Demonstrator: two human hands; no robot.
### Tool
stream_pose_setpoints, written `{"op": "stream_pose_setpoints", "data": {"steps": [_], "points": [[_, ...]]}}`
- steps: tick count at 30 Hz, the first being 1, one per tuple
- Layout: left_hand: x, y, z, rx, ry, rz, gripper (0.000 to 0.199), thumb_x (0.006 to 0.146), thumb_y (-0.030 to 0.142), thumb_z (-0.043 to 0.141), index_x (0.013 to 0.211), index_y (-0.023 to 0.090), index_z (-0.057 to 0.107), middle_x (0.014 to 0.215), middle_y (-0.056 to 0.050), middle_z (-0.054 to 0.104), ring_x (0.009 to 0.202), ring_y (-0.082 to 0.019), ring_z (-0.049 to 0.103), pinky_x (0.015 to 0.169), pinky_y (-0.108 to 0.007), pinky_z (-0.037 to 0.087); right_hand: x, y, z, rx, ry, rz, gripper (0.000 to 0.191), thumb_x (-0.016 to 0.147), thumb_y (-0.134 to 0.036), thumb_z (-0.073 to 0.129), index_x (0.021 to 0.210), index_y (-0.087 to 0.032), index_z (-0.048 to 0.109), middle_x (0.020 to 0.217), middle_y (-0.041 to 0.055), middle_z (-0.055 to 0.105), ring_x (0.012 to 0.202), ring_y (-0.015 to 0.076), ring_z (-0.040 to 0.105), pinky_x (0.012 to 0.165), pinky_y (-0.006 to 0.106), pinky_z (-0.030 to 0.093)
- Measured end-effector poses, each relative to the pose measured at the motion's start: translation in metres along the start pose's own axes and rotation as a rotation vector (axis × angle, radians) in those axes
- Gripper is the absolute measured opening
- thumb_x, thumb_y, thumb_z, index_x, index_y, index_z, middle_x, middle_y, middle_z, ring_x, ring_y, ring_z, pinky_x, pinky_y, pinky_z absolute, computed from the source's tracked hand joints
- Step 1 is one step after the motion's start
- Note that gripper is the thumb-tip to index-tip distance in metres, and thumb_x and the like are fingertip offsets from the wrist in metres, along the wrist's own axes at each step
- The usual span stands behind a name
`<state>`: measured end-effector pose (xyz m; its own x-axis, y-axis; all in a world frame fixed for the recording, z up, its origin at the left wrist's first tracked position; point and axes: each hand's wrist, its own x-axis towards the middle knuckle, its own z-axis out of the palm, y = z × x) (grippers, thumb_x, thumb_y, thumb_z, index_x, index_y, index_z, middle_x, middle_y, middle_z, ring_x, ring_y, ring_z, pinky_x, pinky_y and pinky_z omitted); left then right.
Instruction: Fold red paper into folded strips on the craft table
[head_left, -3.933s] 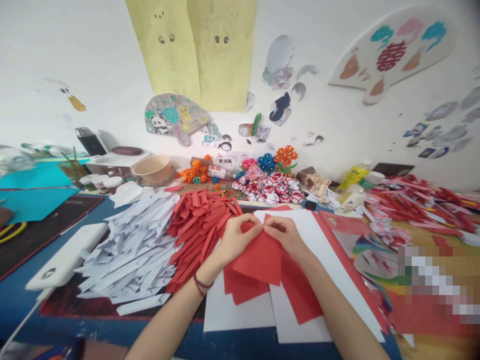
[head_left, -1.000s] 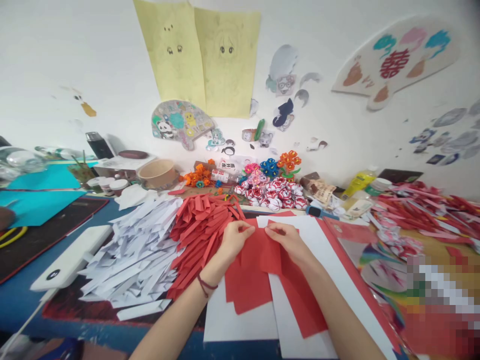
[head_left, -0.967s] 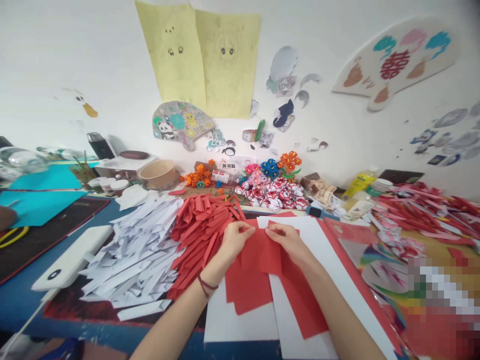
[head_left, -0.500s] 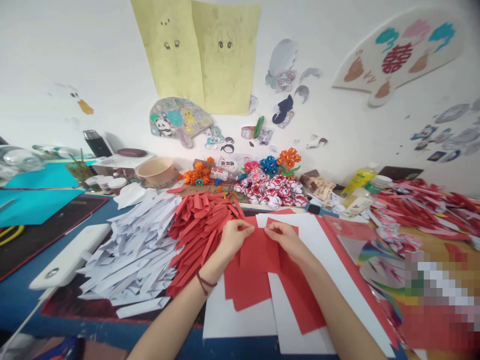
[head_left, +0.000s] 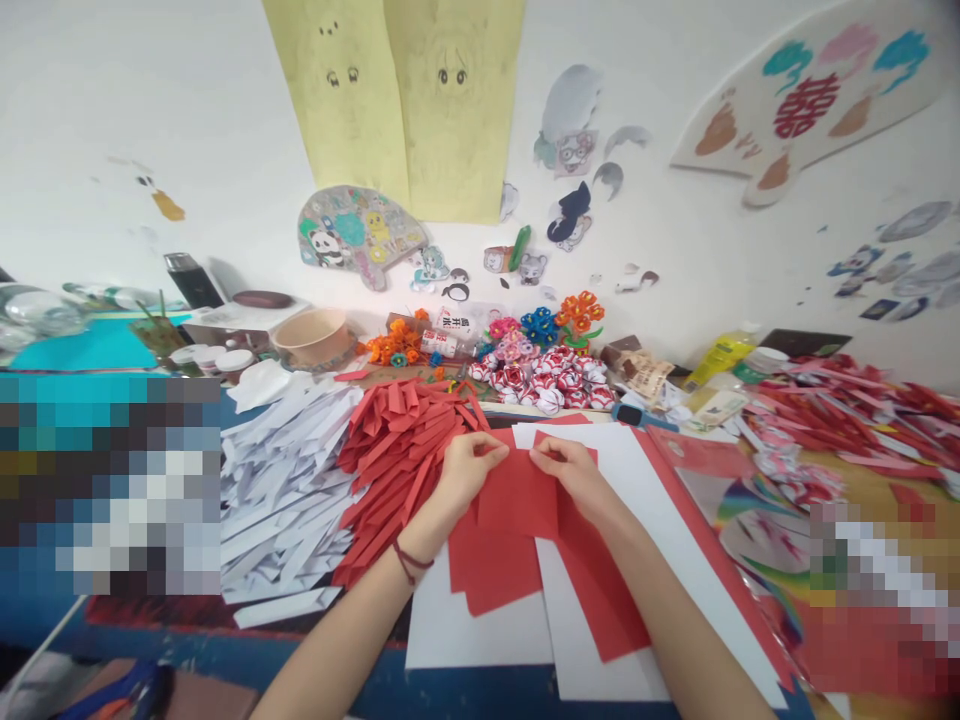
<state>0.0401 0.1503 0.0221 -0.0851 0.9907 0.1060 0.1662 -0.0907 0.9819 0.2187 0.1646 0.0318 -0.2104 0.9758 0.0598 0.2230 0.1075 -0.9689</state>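
Note:
A small red paper square (head_left: 519, 497) hangs between my two hands, gripped along its top edge. My left hand (head_left: 472, 466) pinches its upper left corner, and a dark red cord circles that wrist. At the upper right corner, the thumb and fingers of my right hand (head_left: 568, 470) are closed on the same paper. Beneath it lie more red paper pieces (head_left: 499, 580), with a longer red strip (head_left: 604, 600) under my right forearm. These rest on white paper sheets (head_left: 480, 635).
Left of my hands are heaps of folded red paper strips (head_left: 401, 450) and folded white strips (head_left: 292, 500). Paper flowers (head_left: 547, 375), a round tan bowl (head_left: 311, 338) and a yellow bottle (head_left: 721, 358) line the wall. More red and pink strips (head_left: 847, 410) lie at right.
The view has tilted slightly. Both hands keep their pinch on the red paper square, which now hangs a little flatter between them.

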Motion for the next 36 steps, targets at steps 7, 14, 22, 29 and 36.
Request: {"op": "stream_pose_setpoints", "data": {"steps": [7, 14, 22, 29, 36], "points": [[0.002, -0.002, -0.002, 0.037, -0.025, 0.04, 0.021, 0.071, 0.033, 0.067, 0.077, 0.014, 0.072, 0.079, -0.006, 0.072, 0.074, -0.018, 0.063, 0.066, -0.025, 0.047, -0.001, -0.004, -0.003, -0.08, -0.055, -0.072, 0.026, 0.078, -0.042, 0.063, 0.068, -0.017, 0.062, 0.065, -0.0013, 0.056, 0.061, 0.0136, 0.047, 0.059, 0.026, 0.035], [-0.002, 0.003, -0.003, 0.245, -0.078, 0.113, 0.013, 0.073, 0.027, 0.065, 0.076, 0.017, 0.074, 0.079, -0.004, 0.074, 0.074, -0.017, 0.066, 0.071, -0.025, 0.048, 0.003, 0.002, -0.004, -0.076, -0.089, -0.054, 0.024, 0.073, -0.04, 0.068, 0.078, -0.016, 0.073, 0.082, 0.0069, 0.072, 0.079, 0.0224, 0.063, 0.074, 0.032, 0.046], [-0.003, 0.006, -0.002, 0.289, -0.088, 0.086, 0.01, 0.071, 0.024, 0.068, 0.074, 0.02, 0.076, 0.078, -0.004, 0.075, 0.073, -0.019, 0.068, 0.07, -0.026, 0.049, 0.008, 0.021, -0.002, -0.152, 0.008, -0.009, 0.021, 0.067, -0.039, 0.071, 0.07, -0.018, 0.074, 0.074, 0.0064, 0.073, 0.073, 0.0242, 0.065, 0.069, 0.034, 0.048], [-0.002, 0.0, 0.0, 0.257, -0.067, 0.065, 0.01, 0.071, 0.024, 0.069, 0.075, 0.02, 0.077, 0.078, -0.005, 0.075, 0.073, -0.02, 0.068, 0.069, -0.026, 0.049, 0.006, 0.021, 0.001, -0.088, 0.044, 0.085, 0.023, 0.063, -0.04, 0.074, 0.068, -0.018, 0.075, 0.069, 0.0057, 0.072, 0.068, 0.0216, 0.064, 0.067, 0.032, 0.047], [0.0, -0.001, -0.002, 0.244, -0.057, 0.068, 0.011, 0.071, 0.025, 0.069, 0.075, 0.019, 0.076, 0.076, -0.005, 0.075, 0.071, -0.02, 0.068, 0.068, -0.026, 0.049, 0.006, 0.024, -0.001, -0.043, 0.066, 0.107, 0.024, 0.061, -0.041, 0.075, 0.068, -0.018, 0.074, 0.069, 0.0058, 0.072, 0.067, 0.0216, 0.063, 0.066, 0.033, 0.047]]}}
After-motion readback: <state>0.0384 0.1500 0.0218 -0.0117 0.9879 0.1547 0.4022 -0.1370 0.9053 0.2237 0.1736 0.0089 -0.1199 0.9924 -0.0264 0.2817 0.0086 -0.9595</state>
